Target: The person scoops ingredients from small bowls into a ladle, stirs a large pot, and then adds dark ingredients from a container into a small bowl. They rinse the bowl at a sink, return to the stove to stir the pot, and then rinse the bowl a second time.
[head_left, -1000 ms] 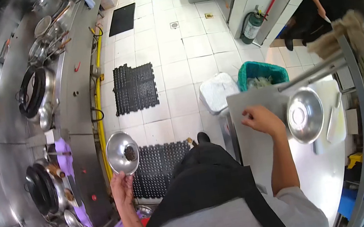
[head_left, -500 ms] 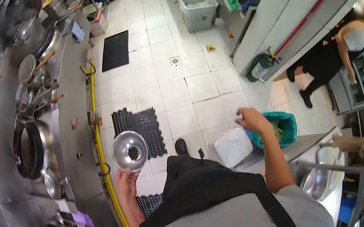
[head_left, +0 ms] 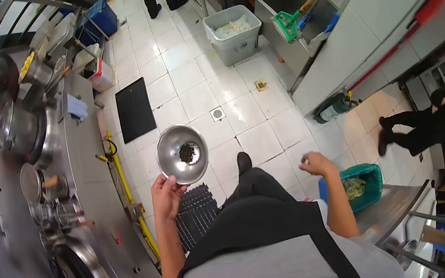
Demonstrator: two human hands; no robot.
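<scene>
My left hand (head_left: 167, 197) grips the near rim of a round steel bowl (head_left: 182, 153) and holds it out over the tiled floor. A small dark clump of food (head_left: 187, 153) lies in the bottom of the bowl. My right hand (head_left: 315, 163) hangs free at my side with its fingers loosely curled and nothing in it, just above a green bin (head_left: 360, 185). My dark apron and one black shoe (head_left: 244, 163) show below the bowl.
A long steel cooking line (head_left: 82, 180) with woks and pots runs along the left, with a yellow hose (head_left: 129, 196) on its front. Black floor mats (head_left: 135, 117) lie ahead. A grey bin (head_left: 233, 33), a sink with a green broom (head_left: 296, 15), and a steel table (head_left: 390, 211) stand right. Other people work beyond.
I have walked forward along the aisle, away from the steel table. The bowl in my left hand has risen and moved ahead. My right hand has dropped from the table to my side.
</scene>
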